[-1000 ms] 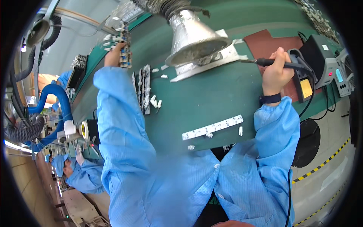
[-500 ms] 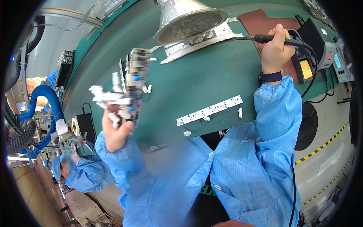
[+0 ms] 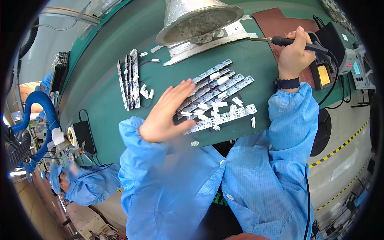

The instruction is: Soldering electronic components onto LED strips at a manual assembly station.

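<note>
Several narrow circuit board strips (image 3: 216,94) with white plug connectors lie fanned out on the green mat in front of me. Over their left ends my left hand (image 3: 168,110) is spread, fingers stretched and thumb apart; whether it touches the strips is hard to tell. In my right hand (image 3: 294,56) is a soldering iron (image 3: 284,41), held by its dark handle with the tip pointing left, close to the metal plate under the funnel. A second bundle of strips (image 3: 130,82) stands on edge farther left, with white connectors (image 3: 147,94) beside it.
A metal fume funnel (image 3: 200,24) stands at the far middle. To the right are a soldering station (image 3: 344,58) and an iron stand with yellow sponge (image 3: 323,75). A black device (image 3: 83,136) sits at the left edge. Another person in blue (image 3: 90,184) works at left.
My left hand has moved right and let go of the bundle of circuit board strips, which now lies spread over the single strip. The right hand still holds the soldering iron, nearly unmoved.
</note>
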`<state>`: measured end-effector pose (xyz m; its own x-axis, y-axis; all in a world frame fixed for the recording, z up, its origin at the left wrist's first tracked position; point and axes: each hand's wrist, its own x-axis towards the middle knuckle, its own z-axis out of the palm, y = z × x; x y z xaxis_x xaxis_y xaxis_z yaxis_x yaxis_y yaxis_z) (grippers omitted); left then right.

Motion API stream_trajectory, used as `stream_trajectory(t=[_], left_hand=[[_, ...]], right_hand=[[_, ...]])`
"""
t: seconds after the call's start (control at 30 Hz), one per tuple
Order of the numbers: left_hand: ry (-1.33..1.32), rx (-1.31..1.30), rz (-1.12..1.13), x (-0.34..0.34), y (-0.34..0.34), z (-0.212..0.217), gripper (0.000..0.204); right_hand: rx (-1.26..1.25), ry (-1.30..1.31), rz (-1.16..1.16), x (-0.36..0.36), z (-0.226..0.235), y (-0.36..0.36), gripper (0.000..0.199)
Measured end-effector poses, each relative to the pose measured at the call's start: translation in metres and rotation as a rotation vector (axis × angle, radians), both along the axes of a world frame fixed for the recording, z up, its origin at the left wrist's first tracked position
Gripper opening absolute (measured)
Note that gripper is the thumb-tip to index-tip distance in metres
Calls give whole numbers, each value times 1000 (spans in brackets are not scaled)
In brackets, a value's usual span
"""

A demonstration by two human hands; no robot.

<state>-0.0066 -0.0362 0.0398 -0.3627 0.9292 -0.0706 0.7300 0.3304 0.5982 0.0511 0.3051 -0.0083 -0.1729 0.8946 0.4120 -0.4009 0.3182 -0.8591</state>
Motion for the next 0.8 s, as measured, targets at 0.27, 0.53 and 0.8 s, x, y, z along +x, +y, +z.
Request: stream_trajectory(t=[0.27, 0.53, 0.8], left_hand=[[-90, -5, 522, -10, -7, -6, 42], [-284, 137, 486, -32, 0, -12, 23], [-599, 363, 654, -20, 21, -22, 35]], right_hand=[[-15, 31, 31, -2, 2, -4, 29], [3, 77, -37, -1, 10, -5, 31], [209, 276, 100, 2, 44, -59, 37]])
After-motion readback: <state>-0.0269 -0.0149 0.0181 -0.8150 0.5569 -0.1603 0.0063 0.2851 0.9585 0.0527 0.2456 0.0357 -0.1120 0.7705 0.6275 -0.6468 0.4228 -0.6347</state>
